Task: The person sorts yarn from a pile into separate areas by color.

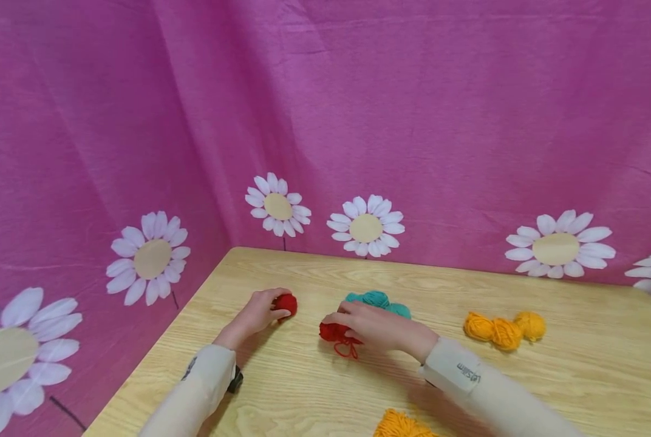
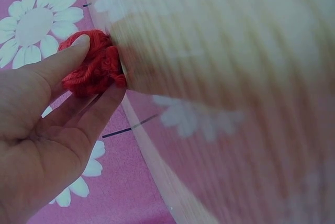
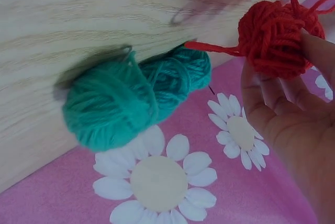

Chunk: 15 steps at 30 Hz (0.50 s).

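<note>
My left hand (image 1: 257, 312) pinches a small red yarn ball (image 1: 286, 305) at the left part of the table; in the left wrist view the thumb lies on one side of the ball and the fingers on the other. Another red yarn ball (image 3: 275, 38), with loose strands hanging from it, is gripped by my right hand (image 1: 374, 328). Just beyond the right hand lie teal yarn balls (image 1: 376, 298), partly hidden by it in the head view. The right wrist view shows the teal yarn (image 3: 112, 103) resting on the table, apart from the red ball.
Three orange-yellow yarn balls (image 1: 506, 332) sit together on the right side of the wooden table (image 1: 303, 388). More orange yarn (image 1: 402, 425) shows at the near edge of the view. A pink cloth (image 1: 413, 109) with white flowers hangs behind and at the left.
</note>
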Tool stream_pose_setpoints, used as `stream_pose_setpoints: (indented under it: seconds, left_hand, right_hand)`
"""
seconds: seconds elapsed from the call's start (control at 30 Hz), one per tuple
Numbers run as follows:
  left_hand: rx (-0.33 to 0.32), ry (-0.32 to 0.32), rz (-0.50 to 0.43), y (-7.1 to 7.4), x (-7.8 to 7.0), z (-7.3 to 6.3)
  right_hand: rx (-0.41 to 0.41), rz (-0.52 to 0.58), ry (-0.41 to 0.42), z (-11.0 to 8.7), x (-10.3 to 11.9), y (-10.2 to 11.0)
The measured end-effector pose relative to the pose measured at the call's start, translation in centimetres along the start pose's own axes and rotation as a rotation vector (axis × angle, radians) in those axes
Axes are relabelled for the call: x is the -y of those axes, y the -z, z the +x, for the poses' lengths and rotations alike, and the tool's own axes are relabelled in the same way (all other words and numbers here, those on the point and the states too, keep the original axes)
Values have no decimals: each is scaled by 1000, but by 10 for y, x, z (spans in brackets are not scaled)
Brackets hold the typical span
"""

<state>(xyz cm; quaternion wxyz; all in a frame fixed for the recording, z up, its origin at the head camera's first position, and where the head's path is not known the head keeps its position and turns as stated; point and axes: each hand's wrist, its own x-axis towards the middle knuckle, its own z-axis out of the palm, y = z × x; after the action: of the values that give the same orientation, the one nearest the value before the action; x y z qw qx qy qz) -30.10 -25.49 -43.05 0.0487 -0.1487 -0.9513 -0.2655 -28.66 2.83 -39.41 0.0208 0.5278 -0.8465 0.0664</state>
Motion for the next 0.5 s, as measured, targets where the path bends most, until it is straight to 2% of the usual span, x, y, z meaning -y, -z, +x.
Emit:
stream_pose_setpoints:
  seconds: [0.27,0.37,0.4,0.5]
  left_hand:
    - [3,-7,0,-1,1,2]
    - [1,-32,-19,-2,4,2]
    - [-11,-71,-12,-3,8,2]
    - [-17,-82,-16,-2,9,0]
  right_hand:
    - [18,31,-39,24,1,-3]
    - [25,50,-64,31,2,-5]
    - [27,52,-71,34,3,-6]
    - [31,60,-86,42,3,-8]
